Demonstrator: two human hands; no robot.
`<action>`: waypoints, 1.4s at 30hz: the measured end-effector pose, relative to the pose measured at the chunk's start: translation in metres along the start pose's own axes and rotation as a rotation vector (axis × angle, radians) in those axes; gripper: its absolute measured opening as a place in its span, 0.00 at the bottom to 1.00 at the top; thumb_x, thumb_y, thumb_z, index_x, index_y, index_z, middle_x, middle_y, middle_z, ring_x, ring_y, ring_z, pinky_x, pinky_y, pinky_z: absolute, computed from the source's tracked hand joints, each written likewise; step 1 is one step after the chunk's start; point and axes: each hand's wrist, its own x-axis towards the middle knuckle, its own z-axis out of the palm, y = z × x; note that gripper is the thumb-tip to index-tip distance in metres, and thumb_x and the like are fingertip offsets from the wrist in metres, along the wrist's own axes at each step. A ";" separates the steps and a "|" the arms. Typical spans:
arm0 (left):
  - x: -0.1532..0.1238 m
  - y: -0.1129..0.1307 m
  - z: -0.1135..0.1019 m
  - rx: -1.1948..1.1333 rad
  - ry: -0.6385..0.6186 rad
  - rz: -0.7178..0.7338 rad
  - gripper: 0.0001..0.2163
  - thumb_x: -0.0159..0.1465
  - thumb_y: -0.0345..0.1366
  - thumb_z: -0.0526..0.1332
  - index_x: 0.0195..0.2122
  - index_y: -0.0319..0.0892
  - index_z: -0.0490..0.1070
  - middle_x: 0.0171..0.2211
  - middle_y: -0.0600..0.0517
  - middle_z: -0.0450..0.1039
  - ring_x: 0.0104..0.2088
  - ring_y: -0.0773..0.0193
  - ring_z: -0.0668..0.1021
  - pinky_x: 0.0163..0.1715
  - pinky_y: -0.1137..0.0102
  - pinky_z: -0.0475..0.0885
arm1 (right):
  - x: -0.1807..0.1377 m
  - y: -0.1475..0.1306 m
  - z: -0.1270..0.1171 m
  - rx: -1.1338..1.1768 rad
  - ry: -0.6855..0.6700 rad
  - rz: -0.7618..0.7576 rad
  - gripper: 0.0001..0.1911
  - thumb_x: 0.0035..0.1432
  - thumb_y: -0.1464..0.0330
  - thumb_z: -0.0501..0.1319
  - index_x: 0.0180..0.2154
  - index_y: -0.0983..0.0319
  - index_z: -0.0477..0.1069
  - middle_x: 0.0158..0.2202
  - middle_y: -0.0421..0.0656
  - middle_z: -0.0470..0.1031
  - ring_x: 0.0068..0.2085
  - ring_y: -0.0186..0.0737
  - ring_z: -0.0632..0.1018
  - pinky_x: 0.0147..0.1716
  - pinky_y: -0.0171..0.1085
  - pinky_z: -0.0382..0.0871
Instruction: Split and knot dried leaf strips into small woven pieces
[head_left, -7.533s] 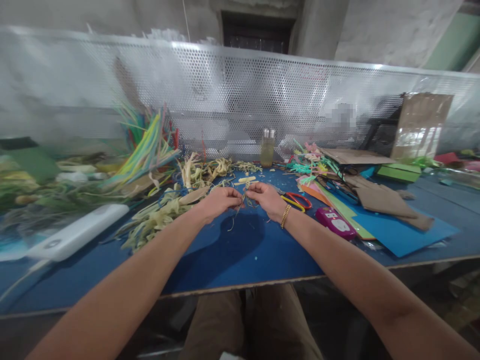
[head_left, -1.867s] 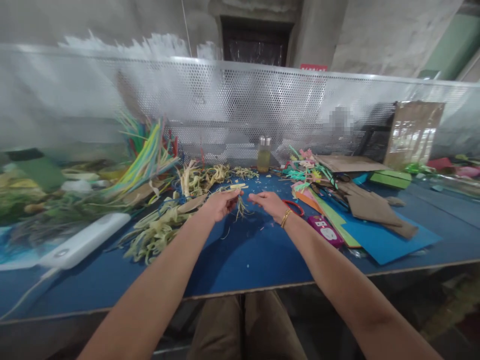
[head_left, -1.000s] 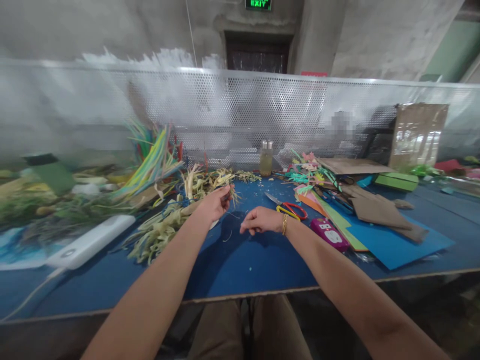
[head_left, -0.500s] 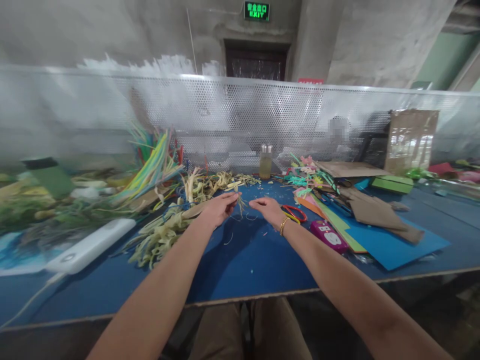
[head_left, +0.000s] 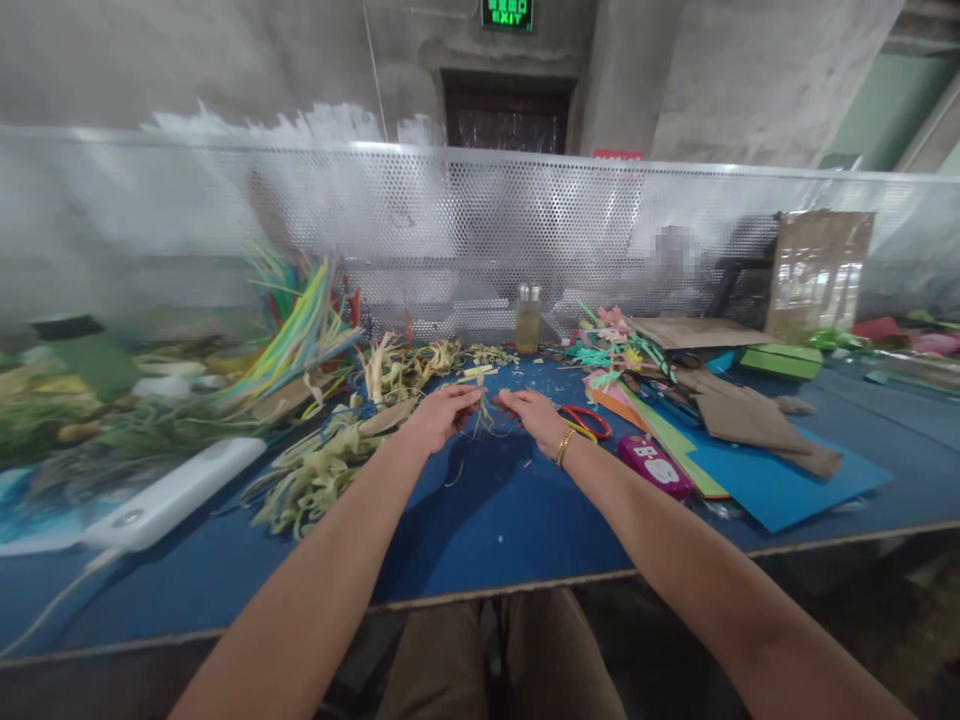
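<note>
My left hand (head_left: 442, 415) and my right hand (head_left: 531, 413) meet above the blue table top (head_left: 487, 510), a hand's width apart. Between them hangs a small tuft of dry straw-coloured fibres (head_left: 484, 405). The left fingers pinch its upper part. The right fingertips are pinched at its right side, with thin strands trailing down to the table. A gold bracelet circles my right wrist. Red and yellow scissors (head_left: 585, 424) lie just right of the right hand.
A heap of pale leaf strips (head_left: 322, 465) lies left of my hands, with coloured strips (head_left: 300, 325) behind. A small glass bottle (head_left: 527, 319) stands by the perforated screen (head_left: 480, 230). A pink case (head_left: 652, 465), paper sheets (head_left: 780, 475) and cardboard lie right. A white device (head_left: 169, 490) lies left.
My right hand has moved up from the table to the tuft held by my left hand. The two hands have come closer together over the last half second.
</note>
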 end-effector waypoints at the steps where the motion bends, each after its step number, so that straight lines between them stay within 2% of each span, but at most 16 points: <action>1: -0.002 0.000 0.002 0.017 -0.021 0.002 0.12 0.44 0.34 0.71 0.29 0.39 0.73 0.21 0.56 0.69 0.21 0.74 0.70 0.21 0.77 0.61 | 0.000 0.000 0.000 0.052 0.001 0.025 0.21 0.49 0.54 0.60 0.37 0.63 0.77 0.36 0.46 0.77 0.33 0.34 0.70 0.30 0.33 0.60; 6: -0.006 -0.003 0.007 0.097 -0.111 0.041 0.13 0.45 0.37 0.71 0.27 0.39 0.70 0.20 0.56 0.67 0.20 0.74 0.68 0.21 0.77 0.60 | 0.004 0.003 0.002 0.296 -0.063 0.101 0.18 0.43 0.58 0.65 0.35 0.62 0.76 0.35 0.44 0.76 0.32 0.32 0.70 0.27 0.31 0.59; 13: -0.005 -0.006 0.008 0.260 -0.107 0.075 0.14 0.44 0.40 0.70 0.23 0.40 0.66 0.19 0.57 0.65 0.17 0.74 0.65 0.19 0.75 0.56 | 0.005 0.005 0.009 0.296 -0.014 0.064 0.18 0.33 0.60 0.71 0.27 0.64 0.75 0.22 0.37 0.69 0.24 0.27 0.63 0.22 0.29 0.55; 16: -0.007 -0.004 0.009 0.281 -0.139 0.076 0.14 0.44 0.40 0.70 0.25 0.40 0.67 0.20 0.57 0.66 0.18 0.74 0.65 0.19 0.74 0.57 | 0.006 0.006 0.007 0.297 -0.003 0.035 0.17 0.34 0.59 0.71 0.25 0.65 0.73 0.20 0.36 0.66 0.23 0.27 0.62 0.22 0.30 0.55; 20: -0.008 0.000 0.008 0.288 -0.165 0.056 0.14 0.43 0.38 0.71 0.26 0.40 0.67 0.20 0.57 0.67 0.19 0.74 0.66 0.20 0.74 0.58 | 0.005 0.004 0.005 0.266 -0.022 0.003 0.18 0.38 0.58 0.68 0.27 0.66 0.74 0.19 0.36 0.65 0.23 0.26 0.63 0.23 0.30 0.55; 24: -0.008 0.002 0.006 0.352 -0.145 0.091 0.13 0.43 0.36 0.70 0.26 0.40 0.67 0.19 0.58 0.65 0.18 0.74 0.65 0.19 0.75 0.56 | 0.003 0.001 0.003 0.201 -0.040 -0.003 0.18 0.40 0.56 0.67 0.27 0.65 0.74 0.21 0.37 0.67 0.25 0.28 0.66 0.24 0.30 0.57; 28: -0.009 0.002 0.005 0.443 -0.144 0.107 0.12 0.43 0.35 0.69 0.27 0.40 0.69 0.19 0.56 0.67 0.18 0.73 0.65 0.20 0.75 0.56 | 0.004 0.001 0.000 0.146 -0.035 -0.020 0.19 0.41 0.56 0.66 0.30 0.64 0.75 0.20 0.36 0.65 0.24 0.28 0.64 0.23 0.30 0.57; 34: -0.011 0.005 0.003 0.509 -0.180 0.118 0.09 0.43 0.34 0.68 0.23 0.41 0.68 0.18 0.56 0.67 0.19 0.72 0.66 0.19 0.75 0.57 | 0.005 0.001 -0.003 0.111 -0.027 -0.009 0.19 0.42 0.56 0.65 0.32 0.64 0.75 0.19 0.35 0.63 0.23 0.27 0.61 0.22 0.29 0.55; 42: -0.013 0.012 -0.002 0.588 -0.173 0.084 0.09 0.43 0.35 0.68 0.23 0.42 0.69 0.16 0.57 0.65 0.17 0.72 0.64 0.18 0.74 0.53 | 0.004 0.000 -0.004 0.204 -0.005 0.031 0.20 0.40 0.56 0.66 0.31 0.65 0.75 0.19 0.34 0.61 0.22 0.27 0.60 0.22 0.31 0.56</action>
